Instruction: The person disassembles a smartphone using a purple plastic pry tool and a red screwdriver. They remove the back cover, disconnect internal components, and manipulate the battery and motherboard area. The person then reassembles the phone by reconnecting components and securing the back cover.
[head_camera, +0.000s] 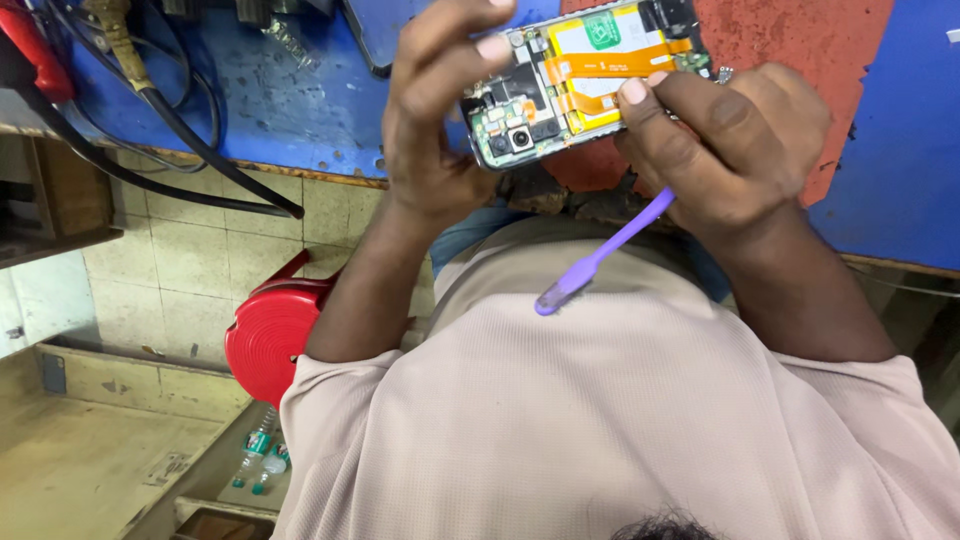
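A: Where's the opened phone (585, 75)?
B: Up over the blue table (280, 100), back cover off. Left hand (430, 120) clenched on its camera end; right hand (730, 150) pinches the other side w/ a purple brush (600, 255) in its grip.
A: Risk?
B: Thumb's on the orange flex cable (600, 65). Too much pressure could tear it, imo.
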